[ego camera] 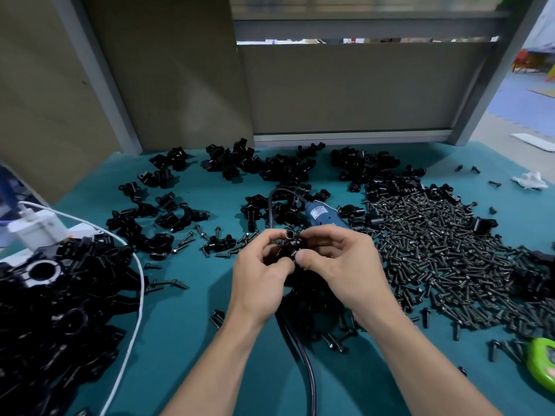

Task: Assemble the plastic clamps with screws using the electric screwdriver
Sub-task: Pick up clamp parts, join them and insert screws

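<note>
Head | left hand [260, 276], right hand [341, 265] both pinch one clamp [290, 244] | likely light, rigid, slick; grip its outer sides

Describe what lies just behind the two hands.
The blue screwdriver lies on the mat just beyond the left hand and right hand, which hold a black clamp. Its cord loops round and passes under them. The hands cover its tip.

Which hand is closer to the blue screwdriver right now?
Right. The right hand is just on the near side of the blue screwdriver, fingertips almost at its body; the left hand is farther off, to the near left. Both pinch a black clamp.
</note>
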Tool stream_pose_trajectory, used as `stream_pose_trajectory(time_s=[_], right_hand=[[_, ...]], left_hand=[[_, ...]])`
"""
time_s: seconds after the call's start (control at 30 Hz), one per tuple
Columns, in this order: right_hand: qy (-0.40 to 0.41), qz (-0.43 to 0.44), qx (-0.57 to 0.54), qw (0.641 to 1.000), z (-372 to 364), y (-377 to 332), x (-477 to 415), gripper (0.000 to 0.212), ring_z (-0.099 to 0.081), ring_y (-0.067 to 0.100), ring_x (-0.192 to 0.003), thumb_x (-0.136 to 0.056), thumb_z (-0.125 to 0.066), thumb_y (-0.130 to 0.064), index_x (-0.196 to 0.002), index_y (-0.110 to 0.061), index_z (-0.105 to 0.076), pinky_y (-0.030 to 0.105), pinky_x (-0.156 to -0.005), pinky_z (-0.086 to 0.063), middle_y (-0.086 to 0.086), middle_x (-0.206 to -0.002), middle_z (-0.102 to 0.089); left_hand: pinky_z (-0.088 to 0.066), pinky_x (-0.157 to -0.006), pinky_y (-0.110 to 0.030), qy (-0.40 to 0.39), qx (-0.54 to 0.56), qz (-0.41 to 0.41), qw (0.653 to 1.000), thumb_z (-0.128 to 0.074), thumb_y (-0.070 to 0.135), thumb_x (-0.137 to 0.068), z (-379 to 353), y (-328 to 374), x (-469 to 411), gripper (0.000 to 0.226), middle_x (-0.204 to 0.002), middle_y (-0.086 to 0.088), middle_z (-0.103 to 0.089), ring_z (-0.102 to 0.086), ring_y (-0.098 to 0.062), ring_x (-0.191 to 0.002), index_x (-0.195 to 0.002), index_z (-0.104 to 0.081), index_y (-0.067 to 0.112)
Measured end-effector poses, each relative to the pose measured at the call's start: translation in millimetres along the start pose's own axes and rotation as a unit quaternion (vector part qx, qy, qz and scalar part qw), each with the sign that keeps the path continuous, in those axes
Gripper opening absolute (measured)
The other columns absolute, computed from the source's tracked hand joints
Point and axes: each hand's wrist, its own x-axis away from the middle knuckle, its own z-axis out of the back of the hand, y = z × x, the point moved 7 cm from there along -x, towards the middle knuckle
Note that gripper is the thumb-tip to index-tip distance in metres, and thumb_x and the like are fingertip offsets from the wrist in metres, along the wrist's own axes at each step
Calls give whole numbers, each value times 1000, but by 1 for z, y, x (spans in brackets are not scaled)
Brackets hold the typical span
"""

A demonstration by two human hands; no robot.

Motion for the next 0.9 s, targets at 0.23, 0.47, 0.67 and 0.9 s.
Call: stream_pose_trajectory(time_s=[0.23, 0.47, 0.67, 0.9], right_hand=[[-37, -7, -26, 999, -4, 2, 2, 36, -66, 11, -68, -76, -84, 6, -100, -20, -78, 25, -70, -58, 1, -75, -72], [-46, -34, -1, 998, -8, 9, 1, 32, -61, 10, -55, -82, -85, -5, -97, -32, -77, 25, -57, -51, -3, -64, -68], [-40, -7, -7, 999, -4, 3, -1, 35, -61, 8, -62, -73, -90, -6, -87, -37, -81, 24, -63, -54, -4, -64, -67], [-64, -42, -73, 994, -6, 6, 1, 27, -74, 18, -75, -78, -84, 3, -86, -23, -80, 24, -66, -58, 8, -83, -79]], left_hand=[[-52, -65, -26, -29, 69, 27, 997, -60, 12, -69, -3, -4, -3, 29, -81, -2, -76, -67, -15, -73, -89, -79, 20], [-53, -71, -39, -44, 141, 78, 986, -59, 7, -65, -8, -10, -3, 34, -81, -26, -65, -63, -27, -74, -96, -71, 6], [-44, -79, -44, -66, 146, 86, 983, -56, 8, -66, -8, -9, -1, 38, -88, -21, -62, -54, -30, -80, -102, -66, 1], [-51, -80, -42, -91, 208, 113, 967, -53, 7, -65, -9, -11, -1, 36, -89, -19, -66, -60, -29, -81, -98, -64, -4]])
